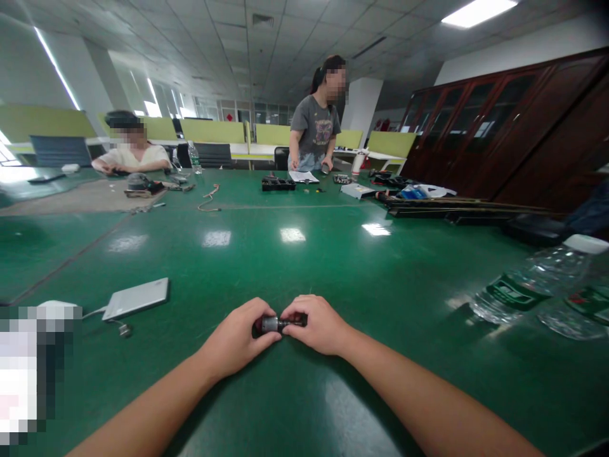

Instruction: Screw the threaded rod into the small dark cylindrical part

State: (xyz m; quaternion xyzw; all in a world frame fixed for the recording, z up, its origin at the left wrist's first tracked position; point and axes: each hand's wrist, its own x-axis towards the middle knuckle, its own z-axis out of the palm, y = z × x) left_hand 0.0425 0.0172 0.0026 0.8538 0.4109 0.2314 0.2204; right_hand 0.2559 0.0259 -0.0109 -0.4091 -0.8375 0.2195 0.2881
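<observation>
Close above the green tabletop, both hands meet around a small silver-and-black cylindrical part (270,324). My left hand (239,331) wraps its thumb and fingers round the wider end, where a silver band shows. At the narrower dark end, my right hand (320,325) pinches with thumb and fingers. The fingers cover much of the part, so its exact kind cannot be made out. It lies roughly level, pointing from one hand to the other.
On the green table (228,254), a silver power bank (137,298) with a cable lies left. Water bottles (518,289) stand right. Farther off are a black tray (278,184), a clipboard (303,177) and dark metal strips (442,206). Two people are across the table; a blurred shape is at lower left.
</observation>
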